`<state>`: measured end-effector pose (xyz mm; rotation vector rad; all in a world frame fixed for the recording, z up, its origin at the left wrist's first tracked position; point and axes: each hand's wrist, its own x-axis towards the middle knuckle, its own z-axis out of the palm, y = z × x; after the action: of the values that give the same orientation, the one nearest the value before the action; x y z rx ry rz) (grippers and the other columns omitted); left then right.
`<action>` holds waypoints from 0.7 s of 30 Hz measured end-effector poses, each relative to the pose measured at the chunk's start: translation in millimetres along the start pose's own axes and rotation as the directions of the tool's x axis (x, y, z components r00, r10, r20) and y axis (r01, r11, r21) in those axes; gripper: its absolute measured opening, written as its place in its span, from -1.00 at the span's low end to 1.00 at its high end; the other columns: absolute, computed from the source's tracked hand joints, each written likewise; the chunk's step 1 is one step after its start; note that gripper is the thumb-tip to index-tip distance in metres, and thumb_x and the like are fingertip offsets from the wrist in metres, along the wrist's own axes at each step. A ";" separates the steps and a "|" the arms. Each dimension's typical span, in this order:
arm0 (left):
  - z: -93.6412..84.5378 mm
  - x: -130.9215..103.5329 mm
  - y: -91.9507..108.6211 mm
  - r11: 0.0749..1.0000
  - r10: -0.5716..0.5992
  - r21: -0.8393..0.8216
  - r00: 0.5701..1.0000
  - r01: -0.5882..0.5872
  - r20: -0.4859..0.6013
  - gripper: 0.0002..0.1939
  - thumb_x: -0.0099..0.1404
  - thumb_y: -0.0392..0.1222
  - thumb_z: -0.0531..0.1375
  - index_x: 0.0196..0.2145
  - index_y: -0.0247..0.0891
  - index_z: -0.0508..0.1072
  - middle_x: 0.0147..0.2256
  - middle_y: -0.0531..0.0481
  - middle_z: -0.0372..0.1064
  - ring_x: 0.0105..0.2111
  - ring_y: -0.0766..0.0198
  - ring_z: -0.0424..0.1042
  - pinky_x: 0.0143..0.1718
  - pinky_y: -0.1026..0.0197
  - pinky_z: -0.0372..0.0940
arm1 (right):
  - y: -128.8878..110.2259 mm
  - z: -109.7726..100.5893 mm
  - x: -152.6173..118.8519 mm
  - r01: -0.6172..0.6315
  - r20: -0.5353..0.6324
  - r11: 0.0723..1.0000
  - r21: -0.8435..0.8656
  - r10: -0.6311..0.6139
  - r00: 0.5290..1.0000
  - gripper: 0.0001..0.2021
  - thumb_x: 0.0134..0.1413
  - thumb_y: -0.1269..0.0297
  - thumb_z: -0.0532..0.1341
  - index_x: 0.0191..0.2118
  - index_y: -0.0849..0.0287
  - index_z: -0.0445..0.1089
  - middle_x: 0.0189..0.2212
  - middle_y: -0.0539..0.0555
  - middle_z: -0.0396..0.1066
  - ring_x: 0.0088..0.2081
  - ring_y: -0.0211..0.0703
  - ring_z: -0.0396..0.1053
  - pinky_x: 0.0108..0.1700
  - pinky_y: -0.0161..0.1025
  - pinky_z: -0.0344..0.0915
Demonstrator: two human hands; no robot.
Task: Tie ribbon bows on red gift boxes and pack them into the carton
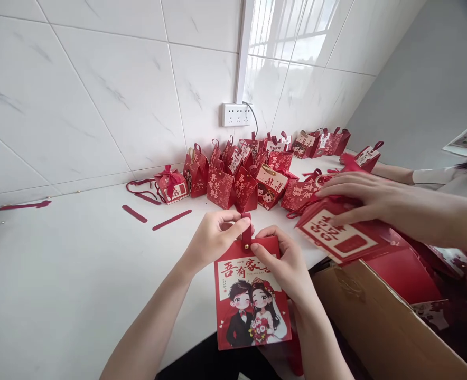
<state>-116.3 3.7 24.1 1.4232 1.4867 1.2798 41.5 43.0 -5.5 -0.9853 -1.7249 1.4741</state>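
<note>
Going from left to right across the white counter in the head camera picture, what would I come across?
Loose red strip → ribbon-tied red box → left hand → illustrated red box → right hand → another person's hand → cardboard carton.

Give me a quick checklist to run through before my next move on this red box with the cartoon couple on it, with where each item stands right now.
1. Both hands on the box: ok. Left hand and right hand pinch the top edge of the red box.
2. Strap in grip: ok. The dark red strap stands upright between the fingertips.
3. Strap fastened: cannot tell, fingers cover the join.
4. Printed face toward you: ok.
5. Box supported: not ok. Its lower part hangs past the edge of the white counter.
6. Room on the right: not ok. Another person's hand presses a flat red box close beside it.
</note>
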 end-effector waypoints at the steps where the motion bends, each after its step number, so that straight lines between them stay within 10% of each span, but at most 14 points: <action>1: -1.4 -0.2 0.4 1.000 0.009 0.012 1.000 -0.009 -0.016 -0.70 0.24 -0.03 0.12 -0.45 -0.29 0.49 -0.46 0.03 0.45 -0.44 0.33 0.40 -0.39 0.33 0.28 | 1.8 0.8 1.0 0.039 -0.020 0.999 -0.014 -0.039 0.999 -0.79 -0.01 0.12 0.22 -0.34 0.14 0.28 -0.59 -0.10 0.24 -0.60 -0.35 0.14 -0.57 -0.41 0.12; 9: -22.0 -1.8 0.1 0.982 0.107 0.176 0.964 -0.065 -0.242 -0.68 0.24 0.00 0.12 -0.50 -0.28 0.47 -0.51 0.05 0.42 -0.47 0.33 0.36 -0.48 0.33 0.23 | 26.6 14.7 3.3 0.189 0.145 0.981 0.033 -0.192 0.971 -0.76 0.13 0.17 0.16 -0.10 0.11 0.30 -0.18 0.06 0.42 -0.15 -0.14 0.38 -0.11 -0.22 0.33; 13: -28.1 -1.2 -4.3 0.980 0.083 0.194 0.981 -0.048 -0.177 -0.67 0.24 0.04 0.12 -0.45 -0.27 0.49 -0.46 0.03 0.46 -0.44 0.28 0.42 -0.43 0.32 0.29 | 39.8 13.5 0.5 0.170 0.256 0.983 0.072 -0.183 0.949 -0.71 0.14 0.19 0.16 0.00 0.04 0.28 -0.04 0.06 0.38 -0.03 -0.12 0.36 0.02 -0.14 0.31; 18: -29.1 6.1 -23.6 0.991 -0.016 0.135 1.000 0.015 0.005 -0.43 0.23 0.09 0.12 0.14 -0.16 0.23 0.16 -0.12 0.21 0.13 0.02 0.23 0.04 0.11 0.24 | 60.2 2.4 16.5 0.151 0.009 0.982 0.116 -0.153 0.988 -0.64 0.10 0.08 0.18 -0.02 0.09 0.27 -0.06 0.14 0.41 -0.04 -0.03 0.39 -0.06 -0.11 0.38; 21: -24.4 15.6 -40.7 0.989 -0.061 0.133 0.998 0.056 0.032 -0.33 0.21 0.07 0.16 0.20 -0.16 0.09 0.19 -0.12 0.15 0.18 0.04 0.16 0.14 0.05 0.14 | 70.8 -1.8 33.0 0.203 -0.133 0.976 0.078 -0.192 0.972 -0.64 0.09 0.06 0.18 -0.04 0.10 0.26 -0.08 0.14 0.41 -0.04 -0.04 0.38 -0.06 -0.10 0.37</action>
<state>-153.2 18.3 -6.1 1.4678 1.6024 1.1317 35.4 78.3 -75.0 -0.8145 -1.6026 1.3225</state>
